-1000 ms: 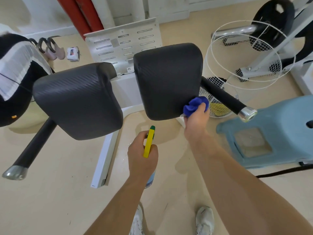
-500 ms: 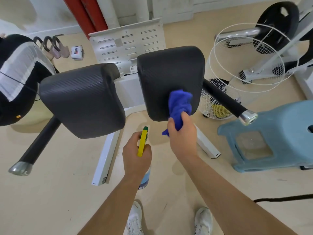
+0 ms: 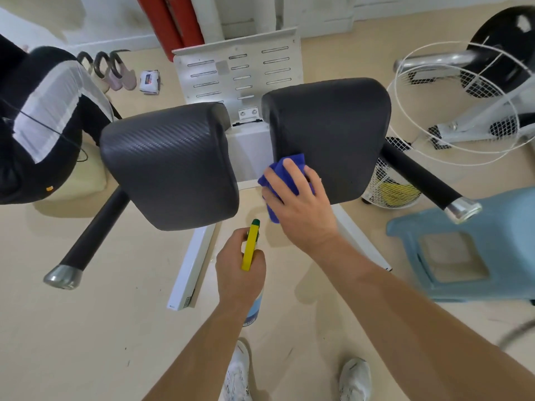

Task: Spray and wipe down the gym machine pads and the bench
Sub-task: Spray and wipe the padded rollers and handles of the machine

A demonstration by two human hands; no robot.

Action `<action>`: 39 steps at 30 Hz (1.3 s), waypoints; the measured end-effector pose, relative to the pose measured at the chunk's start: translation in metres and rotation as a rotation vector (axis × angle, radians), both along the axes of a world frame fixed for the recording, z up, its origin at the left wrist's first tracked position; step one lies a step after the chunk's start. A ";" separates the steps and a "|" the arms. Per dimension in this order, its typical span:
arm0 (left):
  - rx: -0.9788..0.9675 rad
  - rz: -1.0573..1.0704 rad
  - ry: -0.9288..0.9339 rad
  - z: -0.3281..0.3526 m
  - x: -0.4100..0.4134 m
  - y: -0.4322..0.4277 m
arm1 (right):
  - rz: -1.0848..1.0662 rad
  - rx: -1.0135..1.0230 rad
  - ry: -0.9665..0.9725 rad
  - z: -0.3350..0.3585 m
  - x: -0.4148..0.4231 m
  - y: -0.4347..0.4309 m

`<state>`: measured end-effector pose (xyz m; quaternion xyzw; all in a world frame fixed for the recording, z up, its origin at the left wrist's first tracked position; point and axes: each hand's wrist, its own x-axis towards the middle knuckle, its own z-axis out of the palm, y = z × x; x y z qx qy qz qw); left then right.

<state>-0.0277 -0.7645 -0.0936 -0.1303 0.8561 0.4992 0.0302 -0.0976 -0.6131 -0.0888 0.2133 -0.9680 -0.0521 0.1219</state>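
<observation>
Two black textured machine pads sit side by side at chest height: the left pad (image 3: pixel 170 166) and the right pad (image 3: pixel 333 125). My right hand (image 3: pixel 301 204) presses a blue cloth (image 3: pixel 285 175) against the lower left corner of the right pad, fingers spread over it. Below the pads, my left hand (image 3: pixel 240 267) grips a spray bottle (image 3: pixel 250 247) with a yellow trigger head and green nozzle, pointing up. Most of the bottle body is hidden behind that hand.
Black handles with chrome ends stick out at the left (image 3: pixel 86 241) and the right (image 3: pixel 428 180). A light blue plastic stool (image 3: pixel 463 250) lies at right, a white wire fan guard (image 3: pixel 451 105) behind it. The white machine frame (image 3: pixel 191 270) runs along the floor between my feet and the pads.
My right hand has slid the blue cloth from the right pad's lower right edge across to its lower left corner, now lying flatter over it. The left hand keeps the bottle low.
</observation>
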 end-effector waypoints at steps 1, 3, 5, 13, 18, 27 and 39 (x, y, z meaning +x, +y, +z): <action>-0.001 -0.003 -0.004 0.001 0.000 0.000 | 0.005 0.032 0.027 -0.001 -0.001 0.003; -0.011 -0.007 -0.015 0.004 -0.001 0.001 | 0.040 0.099 0.031 -0.004 0.002 0.005; -0.015 -0.006 -0.014 0.007 -0.001 0.002 | 0.131 0.199 0.017 -0.012 0.009 0.009; 0.043 -0.053 0.009 0.016 -0.005 0.010 | 0.238 0.351 -0.063 -0.012 0.020 0.087; 0.088 -0.025 0.037 0.004 -0.004 0.013 | 0.326 0.171 0.067 0.037 -0.023 0.059; 0.069 -0.030 0.045 0.001 -0.004 0.026 | 0.443 0.195 0.014 -0.038 0.010 0.096; 0.040 -0.105 0.065 -0.006 -0.006 0.107 | -0.451 -0.622 -0.386 -0.025 0.075 0.189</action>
